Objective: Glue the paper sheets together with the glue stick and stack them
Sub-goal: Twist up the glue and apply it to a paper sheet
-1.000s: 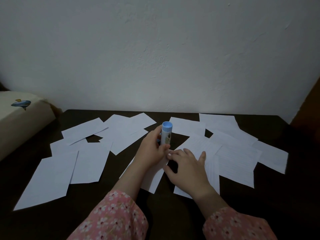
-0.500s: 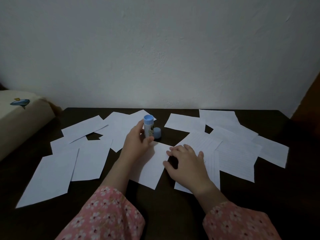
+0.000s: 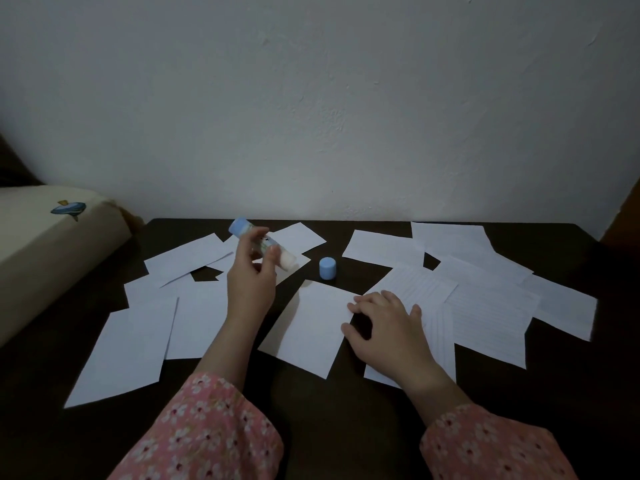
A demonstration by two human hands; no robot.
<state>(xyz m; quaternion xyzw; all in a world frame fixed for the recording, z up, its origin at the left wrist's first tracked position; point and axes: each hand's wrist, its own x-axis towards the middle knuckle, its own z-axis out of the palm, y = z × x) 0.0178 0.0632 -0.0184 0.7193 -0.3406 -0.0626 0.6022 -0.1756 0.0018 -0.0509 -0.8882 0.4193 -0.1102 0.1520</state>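
It looked like a room in a home — a dark wooden table (image 3: 346,427) was pushed against a bare, rough-plastered white wall (image 3: 329,98), and a cream cushion or mattress (image 3: 41,244) printed with a small blue whale sat at its left end. The light was dim and domestic.

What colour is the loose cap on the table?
Light blue cap, standing on the dark table; head view.

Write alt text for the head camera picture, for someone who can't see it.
A person's left hand holds an uncapped glue stick above a dark table, while the right hand rests on the edge of a sheet of paper. The blue cap stands nearby among many scattered white sheets.
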